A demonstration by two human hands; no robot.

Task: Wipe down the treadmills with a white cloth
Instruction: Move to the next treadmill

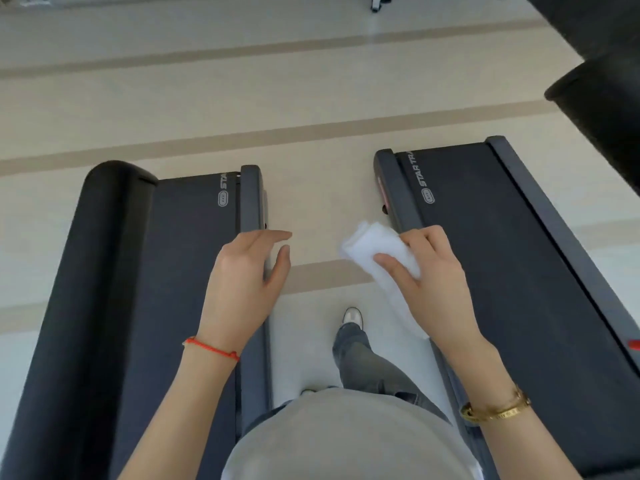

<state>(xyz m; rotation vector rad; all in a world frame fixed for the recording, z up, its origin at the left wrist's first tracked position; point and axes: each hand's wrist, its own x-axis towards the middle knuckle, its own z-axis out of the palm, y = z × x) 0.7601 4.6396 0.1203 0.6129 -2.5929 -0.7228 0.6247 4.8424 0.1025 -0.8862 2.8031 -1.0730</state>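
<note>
Two black treadmills lie side by side, seen from above: the left treadmill [180, 271] and the right treadmill [502, 254], with a strip of pale floor between them. My right hand [433, 271] grips a folded white cloth [377, 247] beside the inner side rail [394, 188] of the right treadmill. My left hand [242, 282] hovers with relaxed, straight fingers over the inner rail [251, 199] of the left treadmill and holds nothing.
I stand in the gap between the machines; my leg and white shoe [352, 317] are on the floor there. A thick black handrail [104, 271] runs along the left treadmill's outer side. Dark machine parts [602, 98] fill the upper right corner.
</note>
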